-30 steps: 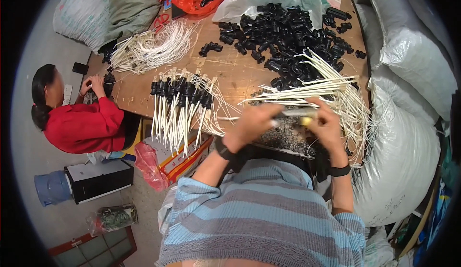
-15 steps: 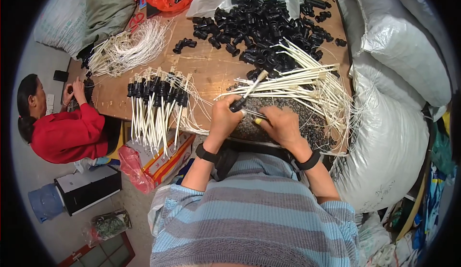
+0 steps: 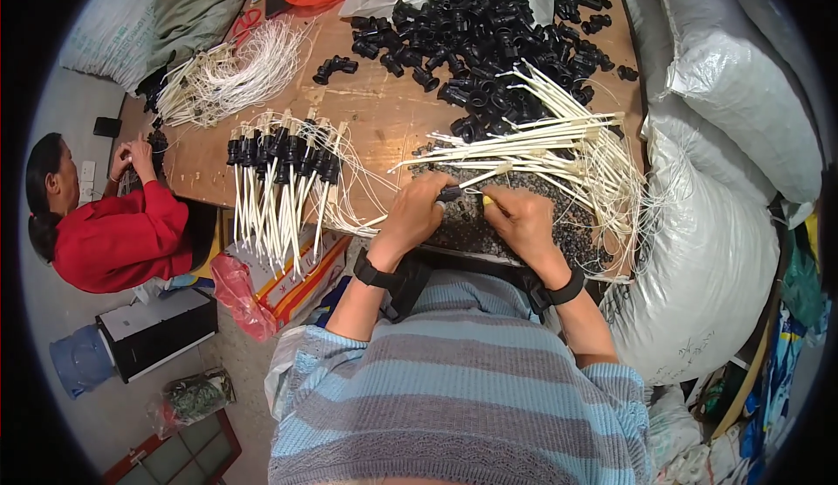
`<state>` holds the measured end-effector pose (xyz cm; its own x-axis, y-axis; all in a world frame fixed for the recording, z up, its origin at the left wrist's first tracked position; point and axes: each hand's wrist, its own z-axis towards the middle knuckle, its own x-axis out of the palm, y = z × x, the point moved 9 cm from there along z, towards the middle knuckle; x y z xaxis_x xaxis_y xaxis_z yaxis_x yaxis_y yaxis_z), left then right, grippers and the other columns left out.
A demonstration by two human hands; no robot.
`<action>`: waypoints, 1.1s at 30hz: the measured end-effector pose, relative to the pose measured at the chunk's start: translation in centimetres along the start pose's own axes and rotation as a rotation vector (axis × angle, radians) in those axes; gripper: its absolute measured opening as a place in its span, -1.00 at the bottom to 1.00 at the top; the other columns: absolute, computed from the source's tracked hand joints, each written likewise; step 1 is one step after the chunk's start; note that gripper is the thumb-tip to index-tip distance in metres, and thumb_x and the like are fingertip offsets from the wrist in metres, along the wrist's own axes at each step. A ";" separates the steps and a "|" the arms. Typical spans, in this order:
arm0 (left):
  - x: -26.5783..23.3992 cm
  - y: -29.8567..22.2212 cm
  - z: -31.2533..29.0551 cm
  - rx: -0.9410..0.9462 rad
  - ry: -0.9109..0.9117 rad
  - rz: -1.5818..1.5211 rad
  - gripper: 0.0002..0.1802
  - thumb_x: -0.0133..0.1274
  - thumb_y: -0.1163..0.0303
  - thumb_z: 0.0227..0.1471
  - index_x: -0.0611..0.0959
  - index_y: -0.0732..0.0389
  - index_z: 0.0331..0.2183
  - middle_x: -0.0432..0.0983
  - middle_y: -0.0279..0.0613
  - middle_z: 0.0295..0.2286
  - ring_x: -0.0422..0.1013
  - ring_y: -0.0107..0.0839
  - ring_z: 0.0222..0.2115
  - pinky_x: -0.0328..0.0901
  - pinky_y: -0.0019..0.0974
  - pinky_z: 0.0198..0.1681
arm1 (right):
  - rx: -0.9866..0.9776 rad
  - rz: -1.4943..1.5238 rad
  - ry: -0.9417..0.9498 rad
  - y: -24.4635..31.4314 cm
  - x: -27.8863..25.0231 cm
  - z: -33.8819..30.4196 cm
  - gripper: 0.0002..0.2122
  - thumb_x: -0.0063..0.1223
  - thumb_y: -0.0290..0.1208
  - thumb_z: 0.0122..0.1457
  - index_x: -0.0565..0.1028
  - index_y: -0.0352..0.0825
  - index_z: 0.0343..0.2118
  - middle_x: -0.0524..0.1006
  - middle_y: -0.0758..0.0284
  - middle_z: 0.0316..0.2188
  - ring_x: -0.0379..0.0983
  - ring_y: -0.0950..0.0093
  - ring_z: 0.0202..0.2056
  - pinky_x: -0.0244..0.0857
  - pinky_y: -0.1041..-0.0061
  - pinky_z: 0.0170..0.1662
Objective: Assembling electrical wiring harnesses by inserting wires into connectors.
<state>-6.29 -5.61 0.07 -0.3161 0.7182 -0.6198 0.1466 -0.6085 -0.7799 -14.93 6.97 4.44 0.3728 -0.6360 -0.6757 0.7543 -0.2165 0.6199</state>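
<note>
left hand (image 3: 413, 214) has the black socket (image 3: 449, 193) pinched, so it's the nearer one | piece sits between both hands, long axis roughly left-to-right | right hand (image 3: 524, 223) curled just past its right end, can't tell if it's gripping anything tbh

On the counter (image 3: 371, 118), a pile of fittings (image 3: 493, 53) lies at the frame's upper centre; cables (image 3: 559, 146) spread below it, right of centre. Left of centre sits a bunch of cabled fittings (image 3: 281, 151), a wire bundle (image 3: 253, 73) behind it. Sacks (image 3: 716, 258) line the right edge.
</note>
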 end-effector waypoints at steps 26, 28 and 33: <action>-2.0 -4.5 -0.4 0.271 -0.143 -0.212 -0.77 0.10 0.76 -0.29 0.60 0.24 -0.49 0.51 -0.23 -0.45 0.43 -0.28 -0.39 0.32 -0.36 -0.29 | 0.050 0.245 0.213 0.7 2.5 -1.6 -0.83 0.10 -0.54 0.07 0.53 -0.27 -0.24 0.52 0.18 -0.53 0.46 0.19 -0.53 0.30 0.37 -0.47; -2.2 -4.7 -0.9 0.315 -0.144 -0.248 -0.78 0.14 0.73 -0.27 0.60 0.23 -0.48 0.52 -0.24 -0.46 0.44 -0.26 -0.39 0.33 -0.36 -0.30 | 0.052 0.272 0.273 1.0 3.3 -2.2 -0.84 0.11 -0.53 0.07 0.55 -0.26 -0.25 0.52 0.19 -0.55 0.46 0.20 -0.55 0.29 0.37 -0.48; -4.6 2.8 -1.9 -0.140 -0.316 -0.050 -0.65 0.16 0.69 -0.27 0.63 0.19 -0.32 0.53 -0.23 -0.43 0.48 -0.36 -0.37 0.36 -0.33 -0.28 | 0.237 0.096 0.193 -2.3 4.3 -3.2 -0.88 0.08 -0.45 0.13 0.57 -0.22 -0.26 0.51 0.18 -0.60 0.48 0.20 -0.57 0.29 0.34 -0.50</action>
<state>-2.61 -9.99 0.58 -0.5973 0.5932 -0.5398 0.2434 -0.5073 -0.8267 -13.33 7.06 -1.19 0.5487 -0.5149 -0.6586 0.5720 -0.3433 0.7449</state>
